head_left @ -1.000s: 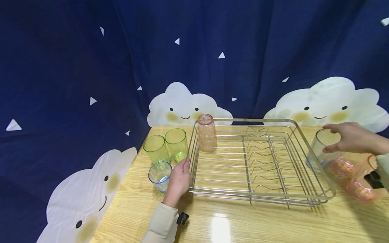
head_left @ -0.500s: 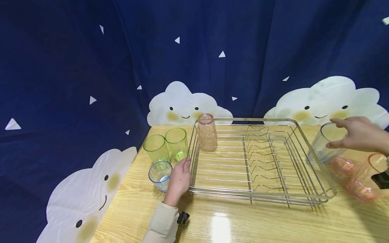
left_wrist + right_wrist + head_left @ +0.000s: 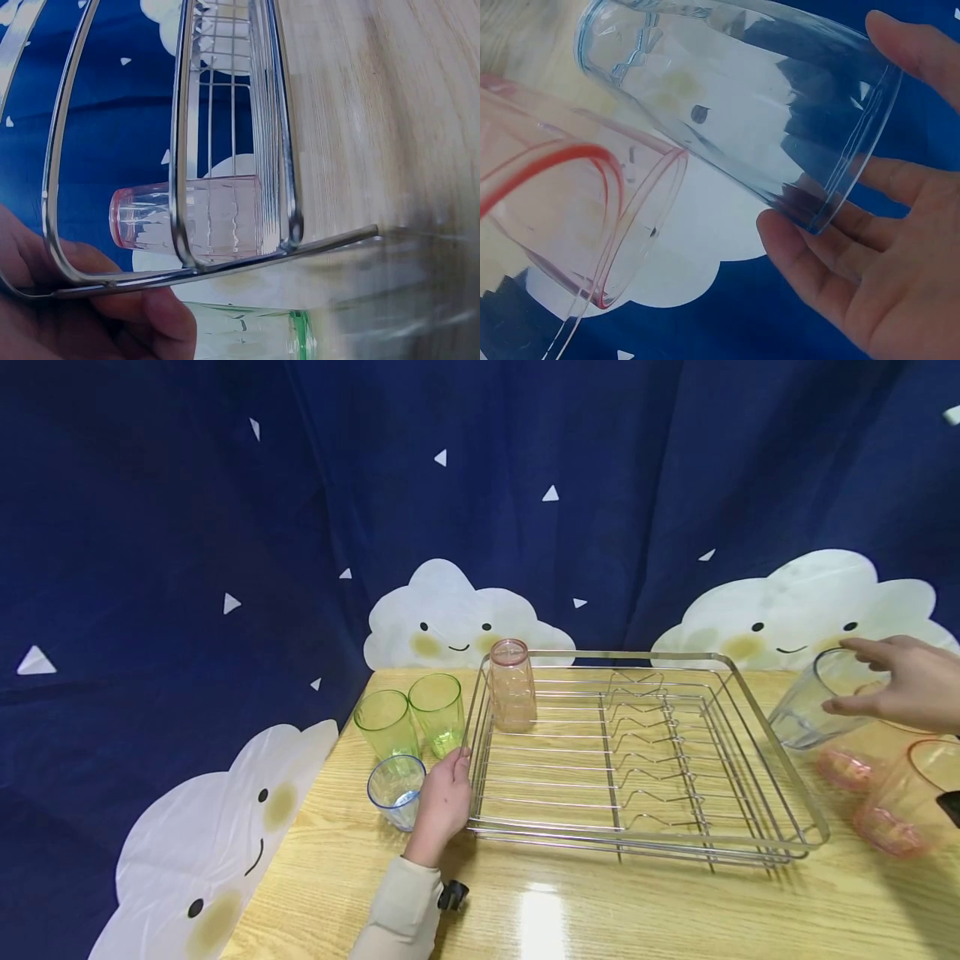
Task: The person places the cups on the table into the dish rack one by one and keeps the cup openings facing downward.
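Note:
My left hand [image 3: 444, 797] grips the left side of a wire dish rack [image 3: 645, 839]; its fingers curl round the wire in the left wrist view. At the right, my right hand [image 3: 903, 685] holds a clear, bluish drinking glass [image 3: 813, 706] near its rim. In the right wrist view the thumb and fingers lie on opposite sides of that rim, and the glass [image 3: 735, 97] leans with its mouth toward the palm. An upside-down pink glass [image 3: 513, 697] stands in the rack's back left corner. Two pink-orange glasses [image 3: 892, 827] stand below my right hand.
Left of the rack are two green glasses [image 3: 437, 710] and a shorter blue-rimmed glass [image 3: 397, 785], close to my left hand. Wire plate dividers [image 3: 675, 743] run along the rack's right half. A dark blue cloud-print curtain [image 3: 525, 527] hangs behind the wooden table [image 3: 615, 910].
My right hand has moved right and slightly up, taking the clear glass away from the rack's right side and tilting it further. My left hand stays on the rack.

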{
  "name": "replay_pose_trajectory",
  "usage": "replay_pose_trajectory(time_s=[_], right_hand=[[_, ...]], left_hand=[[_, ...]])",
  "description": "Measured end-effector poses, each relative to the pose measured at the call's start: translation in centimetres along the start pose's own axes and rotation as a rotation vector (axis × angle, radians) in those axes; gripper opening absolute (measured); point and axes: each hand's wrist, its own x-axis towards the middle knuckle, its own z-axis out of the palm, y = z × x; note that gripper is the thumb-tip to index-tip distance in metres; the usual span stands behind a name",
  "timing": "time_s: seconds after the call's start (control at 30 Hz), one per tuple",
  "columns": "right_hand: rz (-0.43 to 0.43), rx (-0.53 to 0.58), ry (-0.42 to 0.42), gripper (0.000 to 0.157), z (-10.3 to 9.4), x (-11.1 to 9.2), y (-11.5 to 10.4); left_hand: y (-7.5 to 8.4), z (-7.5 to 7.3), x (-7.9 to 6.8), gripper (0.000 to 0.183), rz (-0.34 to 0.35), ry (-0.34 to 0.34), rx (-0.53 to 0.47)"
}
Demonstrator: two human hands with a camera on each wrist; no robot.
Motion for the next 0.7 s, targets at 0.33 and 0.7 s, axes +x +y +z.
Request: replay_pose_trajectory(time_s=[0.33, 0.7], right_hand=[[-0.048, 0.127, 0.154, 0.093, -0.1, -0.7, 0.4], [-0.017, 0.139, 0.172, 0.092, -0.6, -1.2, 0.3]], left_hand=[[0.0, 0.0, 0.1, 0.04, 0.0, 0.006, -0.004], [0.0, 0.0, 0.1, 0.041, -0.011, 0.0, -0.017]])
